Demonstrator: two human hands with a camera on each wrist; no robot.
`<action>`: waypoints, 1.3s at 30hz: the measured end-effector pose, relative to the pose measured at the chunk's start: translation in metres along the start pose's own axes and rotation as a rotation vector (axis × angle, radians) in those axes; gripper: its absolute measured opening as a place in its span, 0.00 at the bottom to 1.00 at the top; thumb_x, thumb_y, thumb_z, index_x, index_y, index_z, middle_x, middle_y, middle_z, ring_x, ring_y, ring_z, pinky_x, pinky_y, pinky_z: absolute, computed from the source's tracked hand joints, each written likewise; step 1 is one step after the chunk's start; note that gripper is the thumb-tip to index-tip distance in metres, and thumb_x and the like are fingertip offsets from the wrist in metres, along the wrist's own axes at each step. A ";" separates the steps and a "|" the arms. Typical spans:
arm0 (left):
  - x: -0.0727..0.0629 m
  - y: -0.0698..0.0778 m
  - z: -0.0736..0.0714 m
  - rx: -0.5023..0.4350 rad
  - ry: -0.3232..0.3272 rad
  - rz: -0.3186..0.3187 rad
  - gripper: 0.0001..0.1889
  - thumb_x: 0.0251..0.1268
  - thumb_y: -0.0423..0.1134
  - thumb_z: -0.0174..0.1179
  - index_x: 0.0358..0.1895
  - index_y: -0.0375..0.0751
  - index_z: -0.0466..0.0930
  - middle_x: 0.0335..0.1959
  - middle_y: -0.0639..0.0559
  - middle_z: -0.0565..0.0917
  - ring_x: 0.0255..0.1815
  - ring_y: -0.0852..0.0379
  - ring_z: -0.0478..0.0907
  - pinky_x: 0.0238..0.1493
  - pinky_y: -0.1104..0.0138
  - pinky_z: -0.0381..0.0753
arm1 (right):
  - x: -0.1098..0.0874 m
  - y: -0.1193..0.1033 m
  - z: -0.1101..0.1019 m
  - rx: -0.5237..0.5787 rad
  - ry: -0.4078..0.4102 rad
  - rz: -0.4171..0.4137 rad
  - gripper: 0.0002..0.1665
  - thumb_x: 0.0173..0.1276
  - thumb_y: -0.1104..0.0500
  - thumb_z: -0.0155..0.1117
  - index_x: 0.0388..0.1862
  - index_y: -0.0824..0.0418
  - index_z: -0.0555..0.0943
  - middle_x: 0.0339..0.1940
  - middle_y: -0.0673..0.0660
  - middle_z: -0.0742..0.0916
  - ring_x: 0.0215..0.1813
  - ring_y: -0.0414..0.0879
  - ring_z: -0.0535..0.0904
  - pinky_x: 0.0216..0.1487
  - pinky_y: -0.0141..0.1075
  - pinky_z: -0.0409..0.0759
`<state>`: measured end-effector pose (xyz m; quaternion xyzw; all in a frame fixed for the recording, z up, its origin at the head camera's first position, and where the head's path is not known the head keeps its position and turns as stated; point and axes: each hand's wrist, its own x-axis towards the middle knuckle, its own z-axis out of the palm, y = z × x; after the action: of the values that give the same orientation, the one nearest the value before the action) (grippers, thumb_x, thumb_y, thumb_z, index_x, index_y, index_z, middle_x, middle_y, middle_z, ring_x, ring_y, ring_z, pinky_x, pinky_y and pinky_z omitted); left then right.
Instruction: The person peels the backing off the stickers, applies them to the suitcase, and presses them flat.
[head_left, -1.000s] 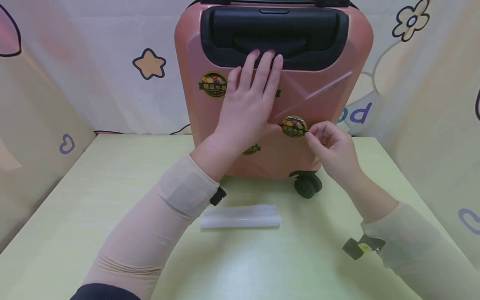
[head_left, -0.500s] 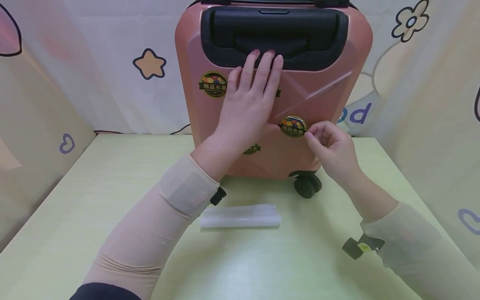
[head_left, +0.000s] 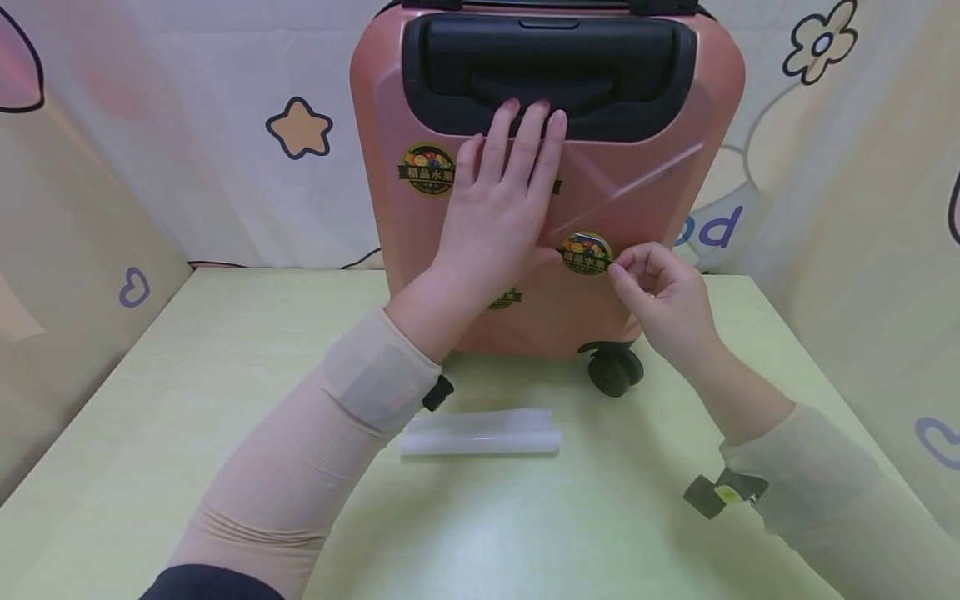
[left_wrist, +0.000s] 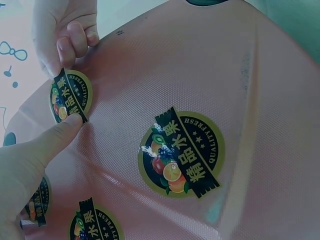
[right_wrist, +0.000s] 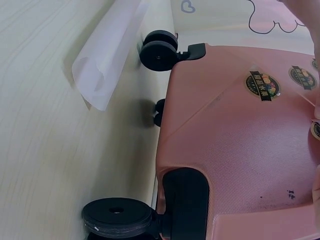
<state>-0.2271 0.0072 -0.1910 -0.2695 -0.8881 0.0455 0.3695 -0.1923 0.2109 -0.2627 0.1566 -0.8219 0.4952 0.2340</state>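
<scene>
A pink hard-shell suitcase [head_left: 637, 187] stands upright, bearing several round fruit stickers. My left hand [head_left: 495, 217] lies flat against its face, fingers pointing up to the black handle recess and covering part of one sticker. In the left wrist view, the left thumb [left_wrist: 62, 135] presses one end of the band on a sticker [left_wrist: 75, 92]. My right hand [head_left: 671, 296] pinches the other end of that same sticker between thumb and index finger. Another sticker [left_wrist: 181, 154] lies flat lower down, and one more [head_left: 423, 169] shows at the upper left.
A rolled translucent white sheet [head_left: 480, 433] lies on the pale table [head_left: 300, 333] in front of the suitcase. Black wheels [head_left: 615, 371] stick out below the suitcase. Behind stands a white cloth backdrop [head_left: 225, 83] with printed drawings, and a thin cable runs along its foot.
</scene>
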 end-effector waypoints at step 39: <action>0.001 0.004 0.004 0.006 0.030 -0.032 0.61 0.42 0.69 0.63 0.73 0.37 0.41 0.73 0.41 0.48 0.73 0.43 0.38 0.64 0.51 0.47 | 0.000 0.006 -0.004 -0.126 0.077 -0.053 0.09 0.65 0.63 0.61 0.39 0.68 0.82 0.21 0.47 0.77 0.28 0.36 0.72 0.34 0.23 0.71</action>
<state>-0.2288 0.0120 -0.1947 -0.2549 -0.8864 0.0381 0.3845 -0.1949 0.2171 -0.2659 0.1442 -0.8374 0.4417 0.2879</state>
